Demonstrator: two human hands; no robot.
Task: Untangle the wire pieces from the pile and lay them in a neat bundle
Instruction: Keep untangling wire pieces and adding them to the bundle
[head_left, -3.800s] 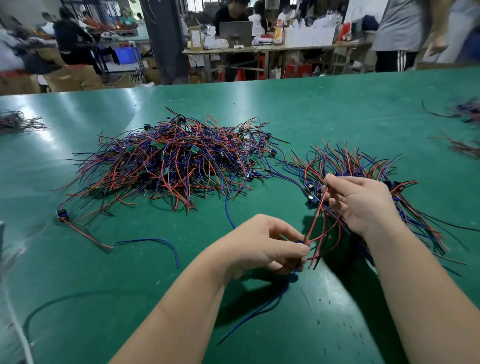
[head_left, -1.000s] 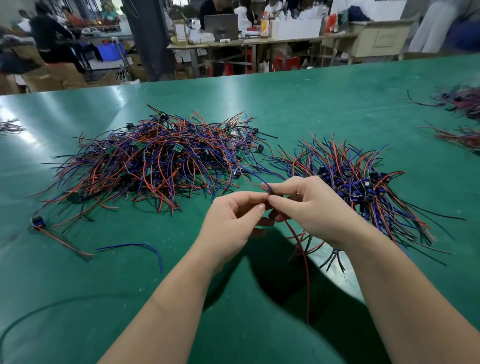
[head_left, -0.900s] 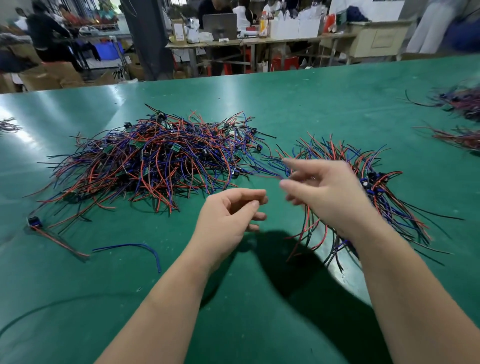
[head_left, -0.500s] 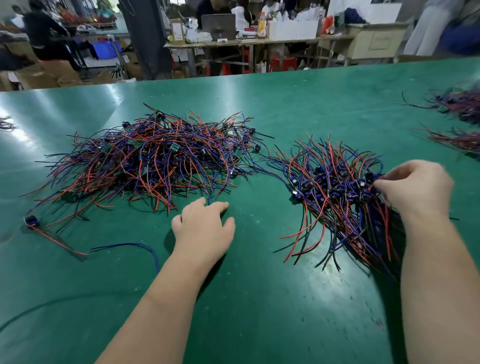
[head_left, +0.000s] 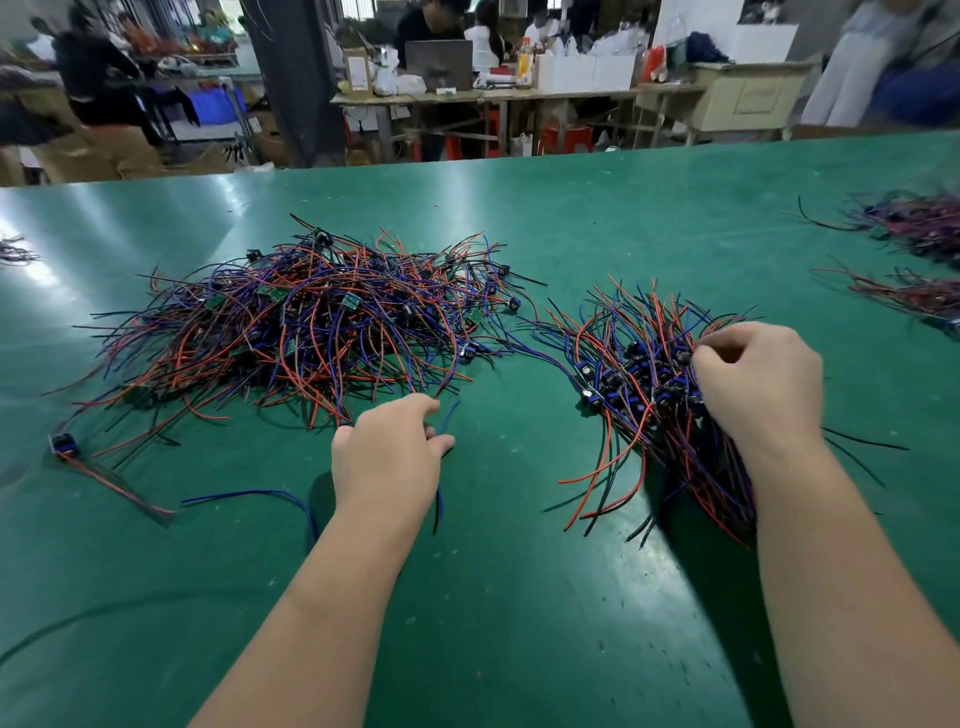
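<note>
We see the left hand (head_left: 387, 457) pinching a blue wire (head_left: 448, 415) at the tangled pile (head_left: 296, 332) mid-table (head_left: 519, 623), while the right hand (head_left: 761, 384), fingers curled, rests on the bundle (head_left: 639, 374) toward the right edge.

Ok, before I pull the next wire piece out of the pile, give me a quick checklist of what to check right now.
1. Left hand at the near edge of the tangled pile: ok.
2. Left fingers closed on one wire piece: cannot tell; a blue wire runs beside and under the hand.
3. Right hand free to help: not ok, it is down on the neat bundle.
4. Bundle's connectors grouped together: ok.
5. Bare green table between pile and bundle: ok.
6. Stray pieces at near left gathered: not ok.
</note>
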